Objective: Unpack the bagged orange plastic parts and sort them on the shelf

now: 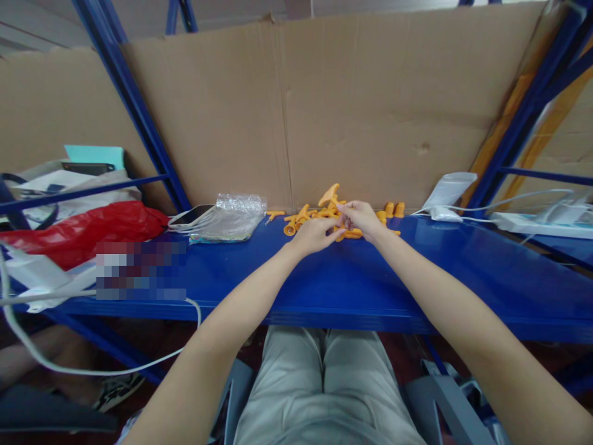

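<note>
My left hand (pixel 316 235) and my right hand (pixel 361 217) meet over a loose pile of yellow-orange plastic pieces (pixel 303 214) at the back of the blue shelf. The fingers of both hands are closed in a pinch, fingertips nearly touching. Whatever lies between them is too small and hidden to name. Just behind the fingers, a larger orange T-shaped piece (pixel 329 195) rises above the pile; I cannot tell whether it is held. A round orange cup-like piece (pixel 290 230) lies left of my left hand. Orange caps (pixel 399 210) stand right of my right hand.
Clear plastic bags (pixel 231 217) lie left of the pile, near a red bag (pixel 92 228). A white charger (pixel 445 212) and a power strip (pixel 542 224) with cables sit at the right. Cardboard (pixel 361 93) walls off the back; blue posts (pixel 134 105) flank the shelf (pixel 343 290).
</note>
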Motion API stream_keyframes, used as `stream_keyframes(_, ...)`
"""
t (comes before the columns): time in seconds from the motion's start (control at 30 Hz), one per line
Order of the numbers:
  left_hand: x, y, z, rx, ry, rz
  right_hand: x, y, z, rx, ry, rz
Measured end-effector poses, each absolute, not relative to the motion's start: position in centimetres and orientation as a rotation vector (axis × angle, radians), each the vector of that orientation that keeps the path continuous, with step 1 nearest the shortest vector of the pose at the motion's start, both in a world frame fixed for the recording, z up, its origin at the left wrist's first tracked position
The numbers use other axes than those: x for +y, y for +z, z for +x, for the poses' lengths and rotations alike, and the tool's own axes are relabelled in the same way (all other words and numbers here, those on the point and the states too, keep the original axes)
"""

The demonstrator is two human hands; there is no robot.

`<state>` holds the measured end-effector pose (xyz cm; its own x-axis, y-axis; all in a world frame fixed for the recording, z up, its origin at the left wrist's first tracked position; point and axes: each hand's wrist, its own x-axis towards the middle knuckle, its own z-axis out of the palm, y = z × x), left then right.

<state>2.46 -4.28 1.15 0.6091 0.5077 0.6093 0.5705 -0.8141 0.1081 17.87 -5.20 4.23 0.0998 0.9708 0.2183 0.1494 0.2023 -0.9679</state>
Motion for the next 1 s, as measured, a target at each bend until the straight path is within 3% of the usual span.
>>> stream_keyframes(0.43,-3.6,0.9,2.6,-0.959,-1.079,-2.717,-5.4,3.4,16.1,-1.178,1.147,-1.014)
stream_keyframes(0.73,-3.7,0.7,3.1,-1.162,-1.447,-3.074,-4.7,2.6,15.6,-1.124,1.195,-1.035)
stream_keyframes(1.0,-3.6,1.0,3.6,-1.380,-1.753,-3.022,-5.4,3.1,15.7,-1.073,1.235,-1.015)
